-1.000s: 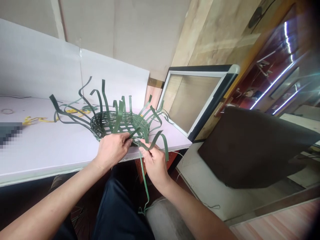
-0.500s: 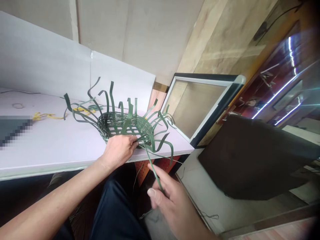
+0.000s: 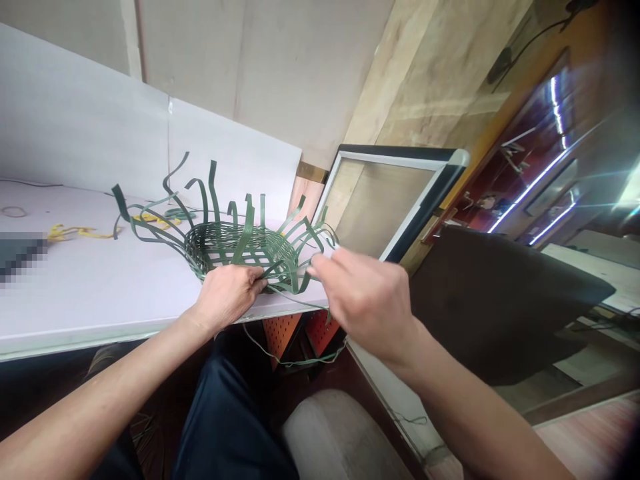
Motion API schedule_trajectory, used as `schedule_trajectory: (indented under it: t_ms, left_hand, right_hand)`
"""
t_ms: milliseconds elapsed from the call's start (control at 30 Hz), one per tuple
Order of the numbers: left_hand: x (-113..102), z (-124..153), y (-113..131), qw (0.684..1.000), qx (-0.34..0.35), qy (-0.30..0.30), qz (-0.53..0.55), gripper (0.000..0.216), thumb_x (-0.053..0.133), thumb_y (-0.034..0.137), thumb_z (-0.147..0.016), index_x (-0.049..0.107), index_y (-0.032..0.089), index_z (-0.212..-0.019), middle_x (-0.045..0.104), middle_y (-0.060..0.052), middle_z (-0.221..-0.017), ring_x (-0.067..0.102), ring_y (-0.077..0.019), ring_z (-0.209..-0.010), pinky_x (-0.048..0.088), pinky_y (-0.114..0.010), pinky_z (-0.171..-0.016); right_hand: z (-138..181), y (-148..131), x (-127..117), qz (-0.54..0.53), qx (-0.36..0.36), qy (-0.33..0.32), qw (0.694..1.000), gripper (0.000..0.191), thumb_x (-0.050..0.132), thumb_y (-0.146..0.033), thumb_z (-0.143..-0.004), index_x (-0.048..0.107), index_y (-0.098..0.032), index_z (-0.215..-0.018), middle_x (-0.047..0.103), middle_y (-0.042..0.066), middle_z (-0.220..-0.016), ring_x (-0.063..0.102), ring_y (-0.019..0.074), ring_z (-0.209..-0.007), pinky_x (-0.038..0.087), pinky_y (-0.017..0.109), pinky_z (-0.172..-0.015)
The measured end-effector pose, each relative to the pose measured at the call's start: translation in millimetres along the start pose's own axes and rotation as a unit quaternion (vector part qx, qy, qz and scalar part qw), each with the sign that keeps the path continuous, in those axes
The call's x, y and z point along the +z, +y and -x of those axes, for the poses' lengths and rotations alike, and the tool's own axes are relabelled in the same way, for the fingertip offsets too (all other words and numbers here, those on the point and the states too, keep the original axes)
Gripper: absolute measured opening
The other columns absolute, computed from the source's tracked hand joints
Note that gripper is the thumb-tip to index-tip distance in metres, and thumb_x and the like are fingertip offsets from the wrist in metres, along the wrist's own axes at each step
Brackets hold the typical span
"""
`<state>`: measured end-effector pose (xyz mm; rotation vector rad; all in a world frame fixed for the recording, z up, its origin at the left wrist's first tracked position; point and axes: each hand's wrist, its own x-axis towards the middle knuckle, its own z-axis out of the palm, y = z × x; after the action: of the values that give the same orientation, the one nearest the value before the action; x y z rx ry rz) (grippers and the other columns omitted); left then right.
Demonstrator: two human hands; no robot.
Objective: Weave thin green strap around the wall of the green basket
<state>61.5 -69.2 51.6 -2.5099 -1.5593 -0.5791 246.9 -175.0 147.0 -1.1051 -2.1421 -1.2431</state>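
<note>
A half-woven green basket (image 3: 240,248) with many loose strips sticking up sits near the front edge of a white table (image 3: 90,293). My left hand (image 3: 226,297) presses closed on the basket's near rim, fingers pinching the weave. My right hand (image 3: 367,297) is raised at the basket's right side, fingers closed around a thin green strip (image 3: 280,353) that loops down below the table edge and back up. Its fingertips are beside the upright strips at the right rim.
Yellow strips (image 3: 75,232) lie on the table at the left, by a blurred dark patch. A framed panel (image 3: 385,207) leans right of the table. A dark slab (image 3: 500,300) lies further right. My legs and a grey seat (image 3: 330,433) are below.
My right hand pulled the strip down and toward me, then rose to the basket's right rim, dragging the strip with it. The left hand stayed on the near rim.
</note>
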Motion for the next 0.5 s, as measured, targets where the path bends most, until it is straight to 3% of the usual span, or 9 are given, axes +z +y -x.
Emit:
schedule_trajectory:
  t_ms: [100, 167, 267, 367, 433, 500]
  left_hand:
    - [0, -1, -1, 1.000, -0.004, -0.004, 0.008, 0.037, 0.036, 0.047, -0.095, 0.059, 0.024, -0.077, 0.070, -0.004, -0.075, 0.068, -0.0264, -0.075, 0.026, -0.030, -0.055]
    - [0, -2, -2, 1.000, -0.004, -0.008, 0.011, 0.038, 0.036, 0.047, -0.095, 0.059, 0.024, -0.076, 0.070, -0.005, -0.075, 0.067, -0.0263, -0.075, 0.026, -0.030, -0.055]
    - [-2, -2, -3, 1.000, -0.007, -0.016, 0.021, 0.038, 0.035, 0.047, -0.095, 0.061, 0.024, -0.078, 0.071, -0.005, -0.078, 0.067, -0.0266, -0.077, 0.028, -0.030, -0.056]
    - [-3, -2, -2, 0.999, -0.010, -0.025, 0.037, 0.037, 0.036, 0.047, -0.094, 0.062, 0.025, -0.079, 0.071, -0.005, -0.080, 0.067, -0.0266, -0.079, 0.029, -0.030, -0.057]
    - [-3, -2, -2, 0.999, -0.010, -0.027, 0.045, 0.037, 0.037, 0.048, -0.094, 0.061, 0.025, -0.078, 0.071, -0.004, -0.080, 0.066, -0.0263, -0.079, 0.029, -0.030, -0.057]
    - [-3, -3, -2, 0.998, -0.012, -0.028, 0.047, 0.037, 0.037, 0.048, -0.093, 0.061, 0.025, -0.077, 0.071, -0.004, -0.080, 0.066, -0.0261, -0.078, 0.028, -0.030, -0.057]
  right_hand:
    - [-11, 23, 6, -0.057, 0.107, -0.072, 0.990, 0.023, 0.052, -0.023, -0.093, 0.070, -0.019, -0.079, 0.061, 0.000, -0.065, 0.048, 0.0111, -0.057, 0.023, 0.025, -0.053]
    - [-9, 41, 12, -0.127, 0.186, -0.144, 0.964, 0.021, 0.055, -0.026, -0.090, 0.071, -0.019, -0.078, 0.063, -0.001, -0.066, 0.052, 0.0120, -0.061, 0.027, 0.024, -0.056]
    - [11, 62, 22, -0.181, 0.262, -0.259, 0.912, 0.023, 0.057, -0.029, -0.086, 0.069, -0.020, -0.069, 0.060, -0.002, -0.061, 0.053, 0.0129, -0.062, 0.029, 0.024, -0.058]
    - [39, 67, 36, -0.183, 0.293, -0.338, 0.876, 0.027, 0.055, -0.031, -0.084, 0.065, -0.020, -0.061, 0.055, -0.003, -0.057, 0.050, 0.0126, -0.059, 0.029, 0.024, -0.057]
    - [53, 60, 40, -0.176, 0.311, -0.321, 0.877, 0.030, 0.053, -0.032, -0.086, 0.064, -0.020, -0.061, 0.055, -0.002, -0.057, 0.051, 0.0126, -0.059, 0.029, 0.023, -0.057]
    - [59, 45, 32, -0.142, 0.311, -0.235, 0.910, 0.032, 0.048, -0.034, -0.090, 0.067, -0.019, -0.069, 0.061, 0.000, -0.065, 0.055, 0.0135, -0.064, 0.029, 0.024, -0.058]
